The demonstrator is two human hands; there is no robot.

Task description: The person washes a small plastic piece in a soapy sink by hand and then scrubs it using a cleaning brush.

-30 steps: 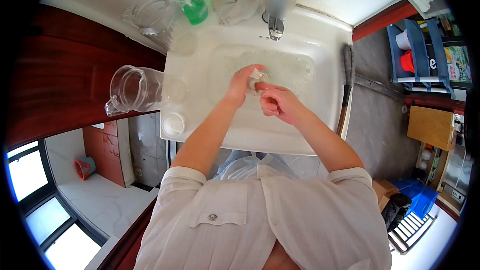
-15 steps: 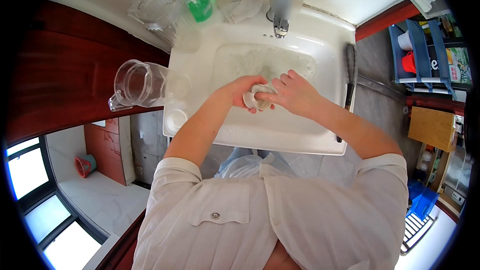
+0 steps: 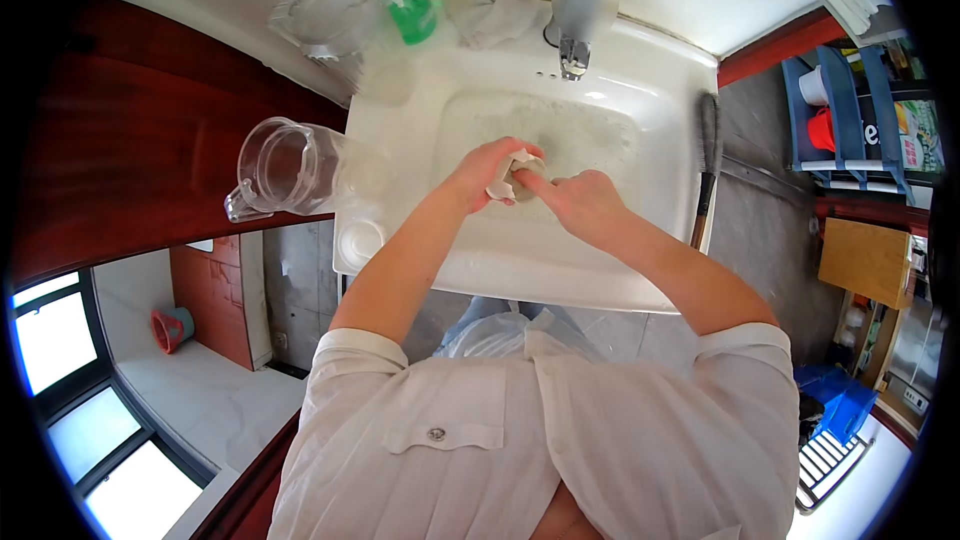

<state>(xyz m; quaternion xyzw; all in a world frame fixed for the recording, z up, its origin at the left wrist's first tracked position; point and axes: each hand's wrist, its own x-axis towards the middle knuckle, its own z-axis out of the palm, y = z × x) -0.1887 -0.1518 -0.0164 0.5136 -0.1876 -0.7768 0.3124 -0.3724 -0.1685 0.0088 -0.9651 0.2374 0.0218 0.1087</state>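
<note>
Right hand [image 3: 592,206] lower, cup [image 3: 503,181] between both

Head view down over sink [image 3: 545,265]

A small whitish cup [image 3: 502,181] sits in the left hand [image 3: 484,170], above the sink [image 3: 560,277]. Its outline looks uneven and its inside greyish. The mouth faces the right hand [image 3: 586,202], whose finger enters it.

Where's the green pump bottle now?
In the head view, the green pump bottle is at the back left of the sink, between a clear pitcher and a crumpled cloth.
</note>
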